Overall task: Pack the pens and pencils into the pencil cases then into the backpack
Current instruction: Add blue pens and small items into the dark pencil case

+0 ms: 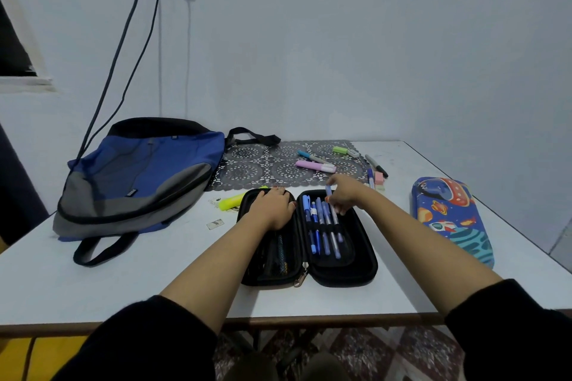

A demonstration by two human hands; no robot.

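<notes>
Two hands work over the open black hard-shell pencil case point(362, 272) at the centre of the frame, apart from each other, one on each half. The left hand point(272, 207) lies palm down on the left half, fingers reaching to the far rim and holding nothing. The right hand point(343, 195) is at the top of the right half, fingers curled, pinching a blue-capped pen point(328, 193) by its upper end. Whether that pen's lower end is under the band, I cannot tell.

Just below the pinch, a row of blue pens point(315, 226) lies side by side under the black elastic band in the right half. Something with a spiral pattern shows in the left half beneath the left forearm, too dark to name.

Over at left centre, the blue and grey fabric backpack point(139, 176) lies flat on the white surface point(154, 281), its black strap looping toward the near edge. A yellow highlighter point(230, 201) lies between the backpack and the black case, just beside the case's far left corner.

Above the case, the grey lace placemat point(257, 167) carries a pink highlighter point(314, 166), a teal-capped pen point(312, 157) and a small green highlighter point(340, 150). Just off the mat's right edge lie a black marker point(376, 165) and a pink eraser point(379, 178). At far right, the blue space-print pencil case point(452, 219) with rocket and planets lies zipped shut, well apart from the black one.
</notes>
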